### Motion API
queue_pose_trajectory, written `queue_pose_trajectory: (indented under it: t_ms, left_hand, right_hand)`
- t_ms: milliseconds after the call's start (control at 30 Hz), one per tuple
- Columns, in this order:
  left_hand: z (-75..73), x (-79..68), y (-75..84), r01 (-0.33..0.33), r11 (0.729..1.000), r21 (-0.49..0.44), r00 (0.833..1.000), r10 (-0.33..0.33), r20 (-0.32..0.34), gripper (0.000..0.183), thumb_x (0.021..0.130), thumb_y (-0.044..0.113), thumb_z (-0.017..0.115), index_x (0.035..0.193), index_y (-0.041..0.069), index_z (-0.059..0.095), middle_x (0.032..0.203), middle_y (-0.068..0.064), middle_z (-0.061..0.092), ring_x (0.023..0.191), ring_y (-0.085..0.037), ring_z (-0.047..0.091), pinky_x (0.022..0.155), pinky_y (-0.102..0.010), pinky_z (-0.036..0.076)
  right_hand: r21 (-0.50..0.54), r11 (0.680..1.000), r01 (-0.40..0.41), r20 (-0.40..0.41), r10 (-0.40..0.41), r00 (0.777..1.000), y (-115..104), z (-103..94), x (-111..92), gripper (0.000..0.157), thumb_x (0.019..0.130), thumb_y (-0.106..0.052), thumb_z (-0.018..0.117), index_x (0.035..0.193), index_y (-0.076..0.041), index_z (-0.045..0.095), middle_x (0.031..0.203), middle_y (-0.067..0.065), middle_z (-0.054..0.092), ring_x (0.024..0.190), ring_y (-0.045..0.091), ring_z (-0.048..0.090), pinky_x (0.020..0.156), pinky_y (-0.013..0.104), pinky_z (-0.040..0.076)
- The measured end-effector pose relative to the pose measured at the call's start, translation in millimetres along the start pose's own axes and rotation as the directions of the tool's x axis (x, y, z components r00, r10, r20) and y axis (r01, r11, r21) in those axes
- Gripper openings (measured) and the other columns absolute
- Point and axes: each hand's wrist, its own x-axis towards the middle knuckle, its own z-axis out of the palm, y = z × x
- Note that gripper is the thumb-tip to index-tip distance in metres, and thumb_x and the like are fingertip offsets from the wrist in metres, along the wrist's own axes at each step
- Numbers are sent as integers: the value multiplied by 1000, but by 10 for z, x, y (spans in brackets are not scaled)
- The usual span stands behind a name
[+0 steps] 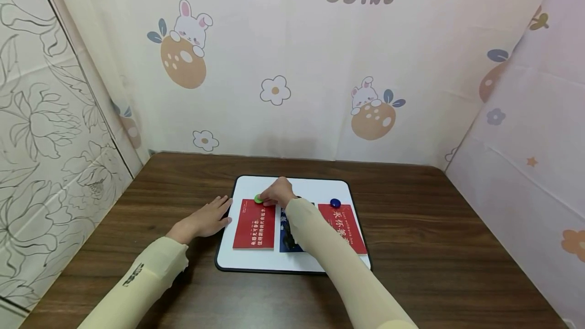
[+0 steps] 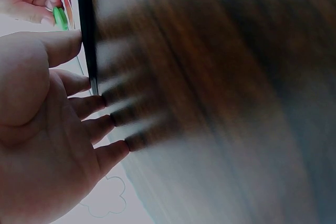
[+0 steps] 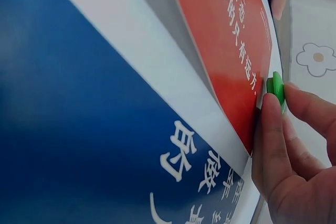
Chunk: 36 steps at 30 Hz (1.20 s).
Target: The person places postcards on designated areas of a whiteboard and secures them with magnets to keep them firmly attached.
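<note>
A white magnetic board with a black rim lies on the wooden table. My right hand pinches a round green magnet at the top edge of the left red card. In the right wrist view the magnet is held on its edge, tilted to the board. My left hand rests at the board's left rim, fingers straight and spread, thumb touching the rim in the left wrist view. A dark blue card lies in the middle, partly hidden by the right forearm. A dark blue magnet sits atop the right red card.
The brown wooden table extends around the board on all sides. Behind it hangs a pale curtain printed with rabbits, fruit and flowers. A panel with line-drawn flowers stands at the left.
</note>
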Motion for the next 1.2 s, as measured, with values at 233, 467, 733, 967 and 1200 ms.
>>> queue_pose_trajectory:
  t_ms: [233,467,733,967,1200]
  left_hand:
    - [0,9,-7,-3,1000,-1,1000,3,-3,64,97,26,54,148,-2,28,151,-27,24,140,-44,15,109,-57,19]
    - [-6,14,8,3,1000,-3,1000,-3,3,65,97,28,54,148,-2,28,151,-26,24,140,-44,15,109,-57,19]
    - [-3,-3,25,7,1000,-5,1000,-7,2,65,96,27,56,148,-2,29,151,-27,25,140,-44,16,109,-58,20]
    - [-11,-9,30,9,1000,1,1000,-9,3,65,96,27,55,148,-2,29,151,-26,25,140,-44,16,109,-57,20]
    - [-1,-6,17,10,1000,-4,1000,-10,0,65,96,26,55,148,-2,29,151,-26,25,140,-44,16,109,-58,20]
  right_hand:
    - [-10,1000,17,-5,-17,1000,0,-10,-24,21,79,-10,79,91,5,69,76,11,69,59,19,69,59,25,55]
    - [-36,999,36,-17,-37,999,18,2,2,23,79,-11,79,91,6,69,71,12,67,57,19,68,55,23,53]
    - [-73,997,39,-40,-42,998,2,26,-9,24,79,-11,79,91,7,67,69,13,66,57,20,68,54,23,53]
    - [-72,997,28,-43,-31,999,-24,25,-32,23,79,-9,79,92,7,68,72,13,67,59,21,69,57,25,54]
    - [-123,992,19,-59,-27,998,-41,41,-26,23,80,-10,78,92,6,68,70,12,66,55,18,67,55,22,53]
